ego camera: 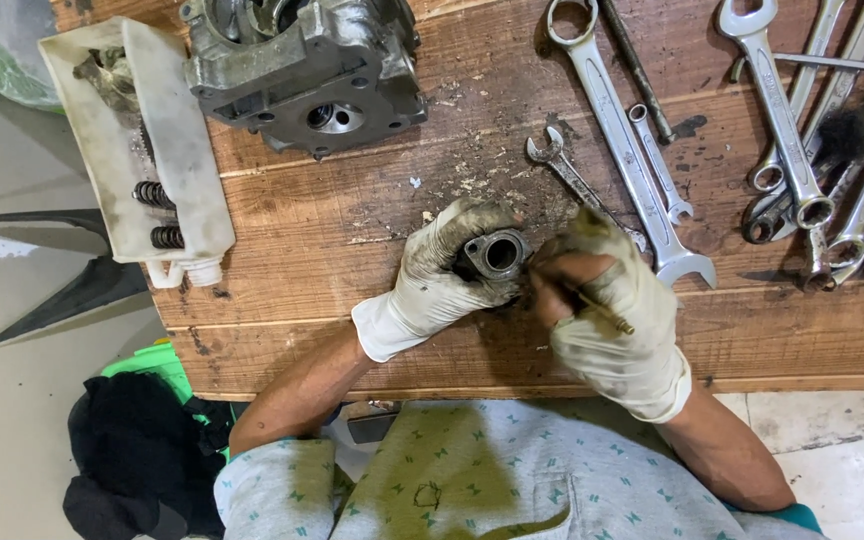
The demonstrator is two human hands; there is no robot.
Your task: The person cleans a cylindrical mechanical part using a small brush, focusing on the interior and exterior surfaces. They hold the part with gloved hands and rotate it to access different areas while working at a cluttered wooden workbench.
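Gripping small metal tube fitting (497, 255) in gloved left hand (442, 275), mid-bench, near edge. Right hand (607, 305) pinches thin pick (600, 310) at fitting's flange. Best: brace fitting on wooden bench (372, 220), short light strokes. Wrenches (642, 150) far right.

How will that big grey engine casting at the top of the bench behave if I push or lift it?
The engine casting looks like thick cast metal, so probably heavy for its size and fully rigid. Its broad blocky shape suggests it will slide on the wooden bench rather than roll or tip. Its grimy surfaces may be greasy, so perhaps slippery to grip.
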